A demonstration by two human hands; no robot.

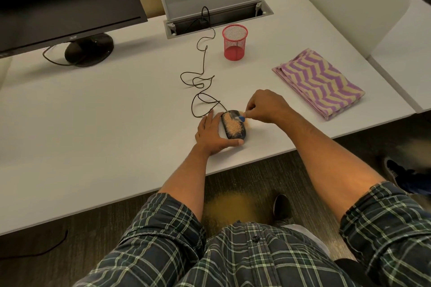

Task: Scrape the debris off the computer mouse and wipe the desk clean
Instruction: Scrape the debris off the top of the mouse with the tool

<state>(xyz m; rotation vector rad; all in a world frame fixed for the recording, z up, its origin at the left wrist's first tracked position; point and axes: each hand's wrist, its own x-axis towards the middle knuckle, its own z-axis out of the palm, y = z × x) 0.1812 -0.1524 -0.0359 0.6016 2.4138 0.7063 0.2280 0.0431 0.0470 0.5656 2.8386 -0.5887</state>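
Head view: white desk over dark carpet.

Single head cam, wide-angle, looking forward and down over the desk. Both hands sit mid-frame, fairly near; forearms and lap fill the bottom below them.

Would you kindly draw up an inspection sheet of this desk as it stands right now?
Surface: white desk; a little tan debris beside the mouse.
Job's things: mouse, top mostly coated in tan grains; blue scraper at its front; folded striped cloth unused at right.
Clutter: red mesh cup, monitor.
Grippers: left hand steadies the mouse; right hand pinches the scraper.
Cables: mouse cable loops to the open cable hatch; monitor cable by its stand.
Surroundings: tan patch on the carpet below.
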